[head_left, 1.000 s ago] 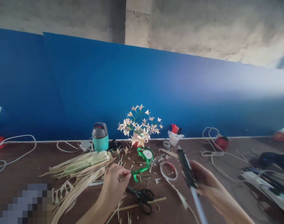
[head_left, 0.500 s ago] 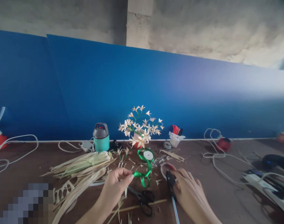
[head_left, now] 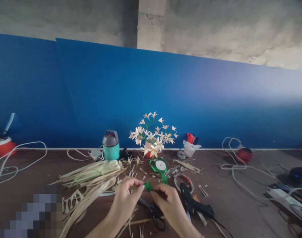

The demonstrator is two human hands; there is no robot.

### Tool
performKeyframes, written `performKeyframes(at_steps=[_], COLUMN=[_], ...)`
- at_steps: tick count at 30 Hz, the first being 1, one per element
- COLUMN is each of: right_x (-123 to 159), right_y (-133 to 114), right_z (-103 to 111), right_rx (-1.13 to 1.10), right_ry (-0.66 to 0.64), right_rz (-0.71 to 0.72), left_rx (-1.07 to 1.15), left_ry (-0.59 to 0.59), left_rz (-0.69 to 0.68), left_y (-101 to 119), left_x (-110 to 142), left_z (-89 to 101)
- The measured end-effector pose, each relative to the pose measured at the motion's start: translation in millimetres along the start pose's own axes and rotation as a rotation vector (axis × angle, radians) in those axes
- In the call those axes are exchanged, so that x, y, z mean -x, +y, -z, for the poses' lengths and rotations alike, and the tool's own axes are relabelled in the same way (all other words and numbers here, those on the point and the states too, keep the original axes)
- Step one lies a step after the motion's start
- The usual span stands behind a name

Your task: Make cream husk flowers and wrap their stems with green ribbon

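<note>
Green ribbon [head_left: 148, 186], centre, low, between both hands. Left hand [head_left: 127, 195], 8 o'clock of it, pinches one end; right hand [head_left: 168, 200], 4 o'clock, pinches the other side. Spool [head_left: 160, 165] 1 o'clock. Scissors [head_left: 159, 222] between 5 and 6; glue gun [head_left: 197, 205] 4 o'clock, beyond right hand. Risks: loose pinch could let ribbon twist; rightward drift could bump the gun, possibly hot.

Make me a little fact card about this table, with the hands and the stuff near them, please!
Left hand: pinching green ribbon
Right hand: fingers on the same ribbon
Spool: lying behind the hands, white in the middle
Glue gun: black, lying beside the right hand
Scissors: on the table, partly hidden by the right hand
Flowers: pale, in front of a blue wall
</note>
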State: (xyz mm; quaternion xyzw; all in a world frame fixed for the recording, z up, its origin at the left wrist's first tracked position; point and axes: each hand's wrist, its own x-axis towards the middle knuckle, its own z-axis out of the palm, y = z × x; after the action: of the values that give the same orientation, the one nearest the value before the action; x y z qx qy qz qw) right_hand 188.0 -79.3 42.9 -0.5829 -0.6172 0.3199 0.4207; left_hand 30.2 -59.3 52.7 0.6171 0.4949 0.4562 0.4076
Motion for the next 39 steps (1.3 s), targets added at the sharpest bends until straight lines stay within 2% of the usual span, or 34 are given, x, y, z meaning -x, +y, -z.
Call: performKeyframes(at_steps=[5,9,17,20,25,32,35,39], right_x=[6.4,9.3,12.1,10.1,3.2,-4.7,-6.3,-7.0], right_y=[3.9,3.6,-4.3,-9.7,-14.7,-0.3,7.4,14.4], right_z=[-3.9,-8.6,-15.8,-15.1,-14.8,-20.7,-20.1,-17.7], right_rx=[-0.151,-0.286,-0.288,-0.296,-0.443,-0.783,-0.830,-0.827], right_ry=[-0.005,-0.031,-0.036,-0.046,-0.036,-0.002,-0.017,-0.054], right_rz=[-0.067,-0.126,-0.140,-0.190,-0.379,-0.583,-0.682,-0.753], left_rx=[-0.287,-0.503,-0.674,-0.698,-0.772,-0.867,-0.906,-0.913], left_ry=[0.035,0.032,0.067,0.095,0.120,0.065,0.011,-0.004], left_rz=[-0.306,-0.464,-0.737,-0.843,-0.927,-0.978,-1.010,-1.051], left_y=[-11.8,-16.2,-22.8,-27.2,-33.6,-43.2,-44.4,-42.6], left_x=[1.8,3.8,6.4,5.1,0.6,-3.1,-3.0,-2.2], left_z=[-3.6,-4.9,-5.2,-6.8,-8.4,-8.2,-8.3,-7.4])
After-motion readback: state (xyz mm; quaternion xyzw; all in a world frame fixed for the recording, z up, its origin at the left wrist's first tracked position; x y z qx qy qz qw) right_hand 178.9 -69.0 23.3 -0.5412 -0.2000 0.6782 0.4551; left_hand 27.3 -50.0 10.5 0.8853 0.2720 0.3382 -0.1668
